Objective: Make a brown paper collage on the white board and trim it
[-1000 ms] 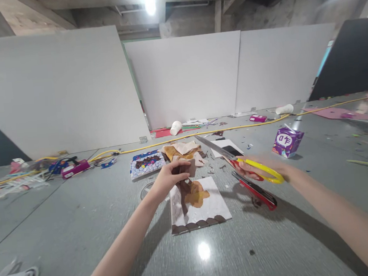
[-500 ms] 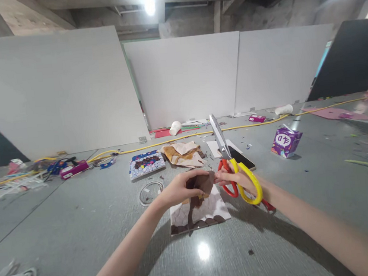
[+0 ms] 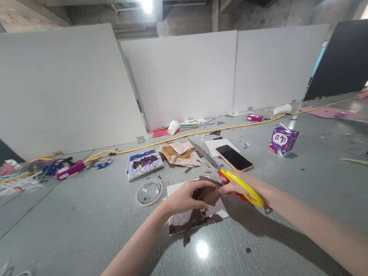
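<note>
My left hand [image 3: 185, 197] is closed, pinching a dark brown paper piece [image 3: 205, 193] just above a white craft board [image 3: 179, 220] with brown scalloped trim. My right hand [image 3: 232, 188] touches the same brown piece from the right while the yellow and red handles of the scissors [image 3: 240, 184] hang on its fingers. The scissor blades [image 3: 203, 153] point away to the upper left, closed. A strip of the brown paper hangs down over the board's front edge.
On the grey floor lie a phone [image 3: 234, 157] on white paper, a tape ring [image 3: 149, 193], a mosaic tile board [image 3: 144, 164], crumpled tan paper [image 3: 179, 152], a purple carton [image 3: 282, 140], a yellow cable [image 3: 235, 128], and paper scraps. White panels [image 3: 181, 77] stand behind.
Both hands dropped closer to the white board with the brown piece. The scissors swung from pointing upward to pointing low toward the far left. The view shifted slightly.
</note>
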A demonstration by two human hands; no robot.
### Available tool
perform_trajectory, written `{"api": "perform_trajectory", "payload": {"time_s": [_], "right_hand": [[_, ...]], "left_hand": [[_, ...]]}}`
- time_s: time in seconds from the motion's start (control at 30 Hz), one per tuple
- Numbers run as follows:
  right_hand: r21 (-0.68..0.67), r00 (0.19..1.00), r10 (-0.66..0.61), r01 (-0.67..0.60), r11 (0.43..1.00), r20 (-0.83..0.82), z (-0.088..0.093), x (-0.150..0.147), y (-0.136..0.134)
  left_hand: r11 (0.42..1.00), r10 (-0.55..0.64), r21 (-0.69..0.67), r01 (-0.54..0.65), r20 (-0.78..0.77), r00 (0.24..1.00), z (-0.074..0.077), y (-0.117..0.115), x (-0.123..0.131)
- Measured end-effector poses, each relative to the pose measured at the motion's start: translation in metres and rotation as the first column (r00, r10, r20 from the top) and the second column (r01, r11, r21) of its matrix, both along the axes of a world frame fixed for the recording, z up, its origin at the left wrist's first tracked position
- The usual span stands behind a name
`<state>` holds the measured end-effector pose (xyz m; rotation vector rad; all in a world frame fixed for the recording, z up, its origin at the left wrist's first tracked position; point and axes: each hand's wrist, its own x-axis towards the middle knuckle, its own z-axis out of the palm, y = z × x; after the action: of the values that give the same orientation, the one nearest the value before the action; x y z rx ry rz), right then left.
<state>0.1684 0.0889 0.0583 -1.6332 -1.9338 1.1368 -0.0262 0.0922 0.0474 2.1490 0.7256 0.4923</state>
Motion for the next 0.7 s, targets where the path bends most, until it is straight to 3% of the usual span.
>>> {"api": "perform_trajectory", "payload": {"time_s": [0.3,0.7], "right_hand": [[-0.019,0.993,-0.009,0.011,1.000,0.115,-0.013,0.008,-0.001],[0.047,0.968,-0.073,0.064,0.997,0.239,-0.017,0.015,-0.010]], "left_hand": [[0.998,-0.045,-0.040,0.043,-0.054,0.998,-0.014,-0.005,0.008],[0.996,-0.047,-0.075,0.043,-0.059,0.997,-0.015,-0.009,0.011]]}}
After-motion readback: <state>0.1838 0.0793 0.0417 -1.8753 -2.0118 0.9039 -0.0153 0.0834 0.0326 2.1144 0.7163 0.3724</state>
